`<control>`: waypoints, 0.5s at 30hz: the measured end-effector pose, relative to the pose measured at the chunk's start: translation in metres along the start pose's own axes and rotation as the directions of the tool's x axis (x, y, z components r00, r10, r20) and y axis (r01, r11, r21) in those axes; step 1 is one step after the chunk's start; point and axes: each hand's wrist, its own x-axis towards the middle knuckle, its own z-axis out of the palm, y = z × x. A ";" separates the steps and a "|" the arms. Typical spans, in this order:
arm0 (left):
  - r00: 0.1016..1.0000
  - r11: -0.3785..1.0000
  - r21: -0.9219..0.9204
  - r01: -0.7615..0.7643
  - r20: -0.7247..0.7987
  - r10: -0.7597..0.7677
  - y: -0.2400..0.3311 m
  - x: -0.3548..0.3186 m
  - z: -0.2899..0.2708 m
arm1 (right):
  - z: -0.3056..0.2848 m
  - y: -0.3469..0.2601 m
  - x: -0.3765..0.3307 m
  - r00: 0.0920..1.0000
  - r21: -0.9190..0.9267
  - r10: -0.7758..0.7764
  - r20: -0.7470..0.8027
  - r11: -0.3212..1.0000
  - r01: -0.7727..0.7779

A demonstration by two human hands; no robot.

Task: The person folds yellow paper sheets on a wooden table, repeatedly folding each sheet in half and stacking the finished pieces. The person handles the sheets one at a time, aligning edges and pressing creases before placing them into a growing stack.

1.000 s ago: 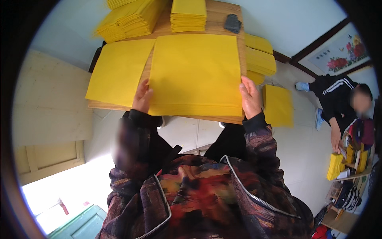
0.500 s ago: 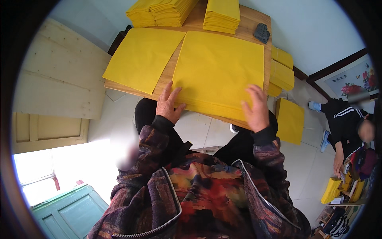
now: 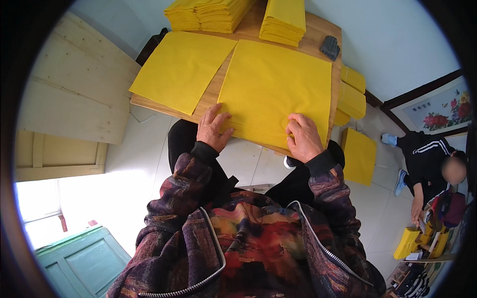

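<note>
The left hand (image 3: 214,129) spreads empty fingers at the yellow sheet's (image 3: 278,84) near-left corner; the right hand (image 3: 303,137) bends its own, hold unclear. The sheet lies flat, faintly rippled.

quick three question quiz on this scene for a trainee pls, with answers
1. Which hand is nearer the grey object?
2. The sheets nearest the hands are: A blue, B white, C yellow.
3. True or false: the left hand is at the near left corner of the large sheet on the table.

Key: 1. The right hand. 2. C. 3. True.
</note>
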 end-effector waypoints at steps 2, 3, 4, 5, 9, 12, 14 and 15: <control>1.000 1.000 -0.006 0.004 0.014 -0.004 0.001 0.002 -0.003 | -0.003 -0.001 0.001 1.000 0.010 -0.002 0.010 1.000 0.002; 0.999 1.000 -0.010 0.015 0.032 -0.015 0.003 0.003 -0.005 | -0.004 -0.002 0.001 1.000 0.027 0.001 0.022 1.000 -0.002; 0.994 0.998 -0.008 0.065 0.085 -0.064 0.005 0.003 -0.007 | -0.006 -0.003 0.001 0.997 0.030 0.042 0.058 0.999 -0.044; 0.997 0.998 0.061 0.029 0.063 -0.033 0.009 0.003 -0.010 | -0.007 -0.005 0.000 1.000 0.029 -0.012 -0.007 0.999 0.012; 0.982 0.961 0.240 -0.136 0.163 0.098 0.029 0.003 -0.018 | -0.006 -0.012 -0.006 1.000 -0.019 -0.003 -0.002 1.000 0.003; 0.935 0.928 0.251 -0.274 0.296 0.196 0.038 0.009 -0.018 | -0.005 -0.013 -0.012 0.996 -0.077 0.030 0.081 0.997 -0.023; 0.899 0.931 0.249 -0.267 0.413 0.147 0.039 0.014 -0.016 | -0.003 -0.014 -0.016 0.997 -0.080 0.031 0.071 0.996 -0.025; 0.916 0.931 0.227 -0.286 0.350 0.196 0.037 0.016 -0.016 | -0.003 -0.014 -0.018 0.997 -0.096 0.021 0.071 0.995 -0.014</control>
